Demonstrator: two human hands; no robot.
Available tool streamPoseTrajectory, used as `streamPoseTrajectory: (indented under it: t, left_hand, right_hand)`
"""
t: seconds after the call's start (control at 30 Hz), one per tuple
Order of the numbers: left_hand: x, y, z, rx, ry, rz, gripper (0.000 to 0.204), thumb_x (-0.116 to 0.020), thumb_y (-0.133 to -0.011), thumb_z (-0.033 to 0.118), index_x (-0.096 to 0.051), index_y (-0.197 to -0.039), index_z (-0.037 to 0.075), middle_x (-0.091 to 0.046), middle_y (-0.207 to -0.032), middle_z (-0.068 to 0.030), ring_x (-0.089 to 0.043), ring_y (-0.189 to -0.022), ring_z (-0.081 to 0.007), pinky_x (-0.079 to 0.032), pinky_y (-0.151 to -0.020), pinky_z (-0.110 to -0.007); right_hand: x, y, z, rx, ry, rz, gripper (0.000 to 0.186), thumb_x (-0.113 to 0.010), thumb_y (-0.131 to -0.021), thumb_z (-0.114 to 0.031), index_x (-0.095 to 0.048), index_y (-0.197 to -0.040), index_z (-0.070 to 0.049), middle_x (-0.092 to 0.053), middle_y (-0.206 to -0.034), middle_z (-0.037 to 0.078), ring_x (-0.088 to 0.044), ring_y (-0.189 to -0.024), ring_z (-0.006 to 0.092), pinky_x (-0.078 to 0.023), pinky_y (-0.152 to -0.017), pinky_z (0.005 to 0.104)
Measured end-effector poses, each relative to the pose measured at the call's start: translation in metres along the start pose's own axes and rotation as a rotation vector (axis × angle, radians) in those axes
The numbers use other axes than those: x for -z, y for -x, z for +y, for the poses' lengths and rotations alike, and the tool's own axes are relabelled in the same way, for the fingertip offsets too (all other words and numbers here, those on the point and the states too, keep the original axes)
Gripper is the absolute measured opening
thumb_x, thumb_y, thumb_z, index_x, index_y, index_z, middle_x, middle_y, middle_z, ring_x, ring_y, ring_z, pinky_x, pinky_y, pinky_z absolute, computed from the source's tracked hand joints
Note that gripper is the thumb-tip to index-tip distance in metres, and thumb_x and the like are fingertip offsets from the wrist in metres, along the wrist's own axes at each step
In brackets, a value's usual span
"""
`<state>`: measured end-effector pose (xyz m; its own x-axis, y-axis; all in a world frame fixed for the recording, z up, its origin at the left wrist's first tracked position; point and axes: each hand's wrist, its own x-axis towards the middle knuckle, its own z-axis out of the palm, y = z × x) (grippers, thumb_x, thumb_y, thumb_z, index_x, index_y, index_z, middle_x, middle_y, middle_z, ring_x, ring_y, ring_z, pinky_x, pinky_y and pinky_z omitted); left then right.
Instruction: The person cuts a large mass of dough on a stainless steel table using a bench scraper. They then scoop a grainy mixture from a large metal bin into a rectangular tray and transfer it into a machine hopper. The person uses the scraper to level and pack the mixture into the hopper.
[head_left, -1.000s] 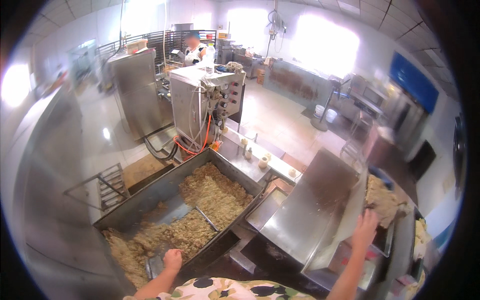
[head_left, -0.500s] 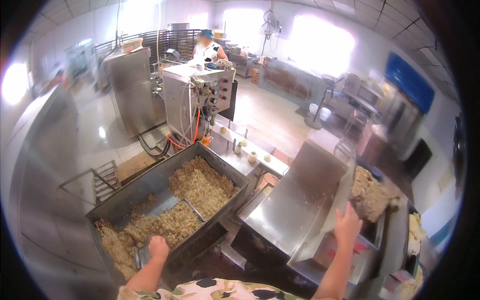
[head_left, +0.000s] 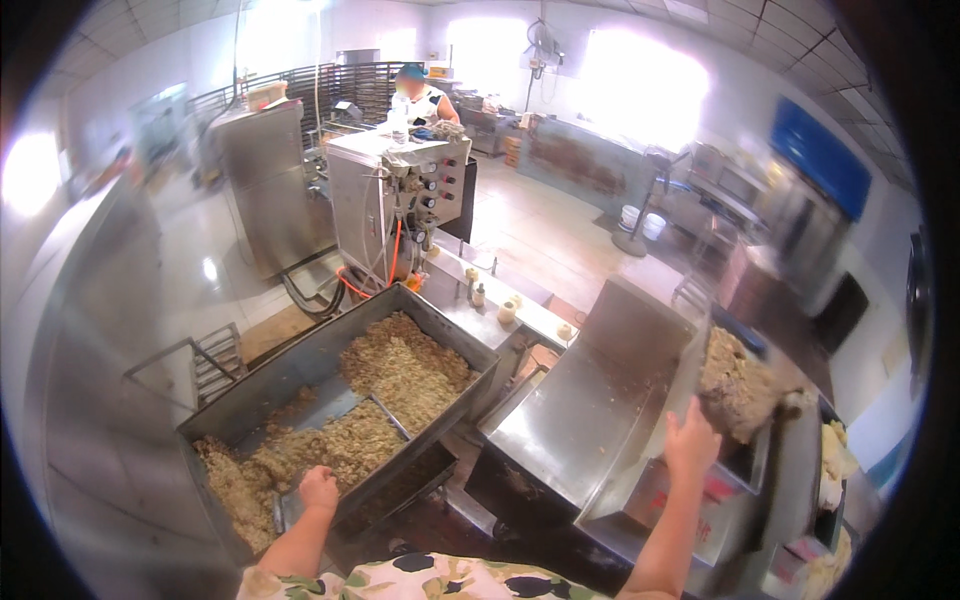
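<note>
A: Where does the left hand point(head_left: 318, 490) sit?

B: On the near rim of the bin point(head_left: 300, 372), a big steel trough that runs away to the upper right. Its grip is closed over the rim edge, knuckles up.

A: And what fills the bin?

B: Crumbly tan dough point(head_left: 400, 365), heaped at the far end and again along the near left corner. A flat steel scoop point(head_left: 335, 400) lies half buried between the two heaps.

A: The right hand point(head_left: 690, 442)?

B: Raised, with the forearm coming up from the lower edge. It presses against the side of a tilted steel hopper point(head_left: 600, 400), beside a lump point(head_left: 738, 385) of the same dough that sits at the hopper's right wall. Fingers point upward; whether the grip holds the wall's edge or only lies flat on it, he cannot tell.

A: Are the two hands near each other?

B: Well apart. The bin is at the left, the hopper at the right, with a dark gap between them.

A: What stands behind?

B: A steel machine point(head_left: 395, 205) with dials and orange and grey hoses, just past the far end of the bin. A narrow desk point(head_left: 500, 300) with a few small cups runs from it toward the hopper. Farther back another person point(head_left: 415, 95) in a blue cap stands behind the machine, and a rack point(head_left: 300, 95) lines the rear wall.
</note>
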<state>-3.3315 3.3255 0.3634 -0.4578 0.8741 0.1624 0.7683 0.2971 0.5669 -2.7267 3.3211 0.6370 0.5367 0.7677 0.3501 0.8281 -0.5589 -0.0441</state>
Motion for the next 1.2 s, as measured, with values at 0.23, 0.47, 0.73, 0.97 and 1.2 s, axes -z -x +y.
streamPoseTrajectory:
  t: [0.23,0.47,0.73,0.97,1.2]
  left_hand:
    - [-0.001,0.001,-0.006,-0.032,-0.005,0.056,0.012,-0.064,-0.078,0.016,-0.069,-0.088,0.013,-0.069,-0.083,-0.0131,-0.065,-0.080,-0.0339,-0.050,-0.075,-0.045]
    - [0.003,-0.004,0.007,0.061,-0.064,0.030,0.019,-0.057,-0.083,0.013,-0.067,-0.099,0.015,-0.068,-0.084,-0.0139,-0.064,-0.081,-0.0356,-0.049,-0.075,-0.047]
    - [-0.003,0.000,-0.004,-0.071,-0.164,0.120,0.027,-0.062,-0.073,0.008,-0.064,-0.100,0.014,-0.062,-0.095,-0.0091,-0.058,-0.098,-0.0299,-0.045,-0.082,-0.045]
    - [0.009,0.003,0.001,0.022,-0.032,0.036,0.020,-0.064,-0.075,0.013,-0.063,-0.096,0.012,-0.066,-0.090,-0.0104,-0.062,-0.092,-0.0292,-0.045,-0.082,-0.045]
    - [0.018,-0.001,0.011,0.081,-0.151,-0.064,0.017,-0.055,-0.085,0.018,-0.063,-0.099,0.015,-0.068,-0.089,-0.0109,-0.064,-0.089,-0.0299,-0.043,-0.083,-0.045]
  right_hand:
    - [-0.006,0.008,0.006,0.000,-0.018,0.015,0.058,-0.053,-0.090,-0.044,-0.046,-0.137,-0.010,-0.065,-0.117,0.014,-0.062,-0.102,0.0302,-0.041,-0.089,0.0465]
    - [0.000,0.006,-0.001,-0.014,-0.020,-0.003,0.059,-0.053,-0.090,-0.044,-0.047,-0.137,-0.009,-0.065,-0.115,0.015,-0.063,-0.098,0.0330,-0.042,-0.088,0.0479]
    - [-0.004,0.006,0.005,-0.016,-0.017,-0.013,0.060,-0.053,-0.090,-0.045,-0.045,-0.138,-0.010,-0.066,-0.113,0.015,-0.063,-0.096,0.0329,-0.042,-0.089,0.0484]
    - [-0.004,0.004,-0.003,0.005,-0.016,-0.005,0.061,-0.054,-0.090,-0.044,-0.045,-0.138,-0.009,-0.067,-0.107,0.016,-0.063,-0.094,0.0329,-0.043,-0.088,0.0474]
    - [0.003,0.023,0.016,-0.007,0.009,0.038,0.059,-0.054,-0.091,-0.040,-0.042,-0.140,-0.008,-0.067,-0.104,0.017,-0.063,-0.092,0.0341,-0.044,-0.081,0.0464]
